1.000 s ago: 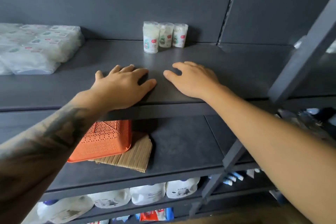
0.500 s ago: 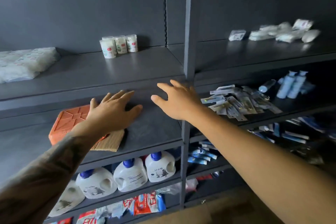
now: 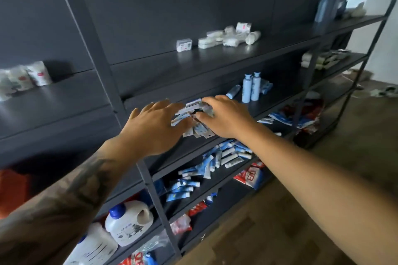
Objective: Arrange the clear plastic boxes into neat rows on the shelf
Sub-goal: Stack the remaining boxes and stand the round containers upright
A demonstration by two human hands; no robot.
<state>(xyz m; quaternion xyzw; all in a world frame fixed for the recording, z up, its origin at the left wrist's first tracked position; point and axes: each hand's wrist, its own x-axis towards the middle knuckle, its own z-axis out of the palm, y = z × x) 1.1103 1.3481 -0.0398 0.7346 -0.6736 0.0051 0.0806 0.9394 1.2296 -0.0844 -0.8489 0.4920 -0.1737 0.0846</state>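
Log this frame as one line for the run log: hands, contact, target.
left hand: open, over packet pile | right hand: open, over same pile | clear box: upper shelf, untouched

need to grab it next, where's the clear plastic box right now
In the head view the clear box sits on the upper shelf, right of the post, just left of the white packs.
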